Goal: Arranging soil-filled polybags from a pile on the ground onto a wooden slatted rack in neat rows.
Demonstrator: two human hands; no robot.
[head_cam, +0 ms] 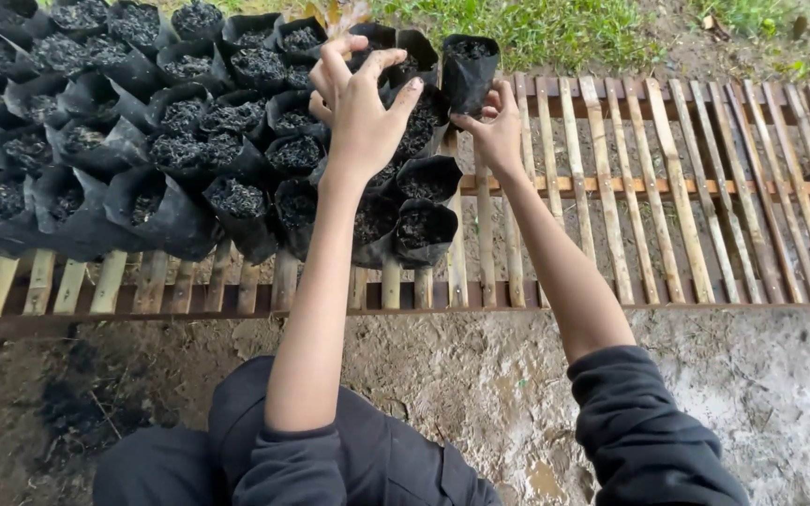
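My right hand [497, 131] grips the lower part of a black plastic bag filled with dark soil [469, 67] and holds it upright at the right end of the back row. My left hand [360, 105] reaches forward with fingers spread, resting over the tops of neighbouring soil-filled bags [403, 58]. Several more black bags of soil [189, 122] stand packed together in rows on a slatted bamboo rack [667, 187]. Both sleeves are dark and pushed up to the elbows.
The rack's right half [742, 215] shows bare slats. Muddy ground [480, 375] lies in front of the rack, and grass [555, 28] grows behind it. My dark-clothed knees [236, 440] are at the bottom of the view.
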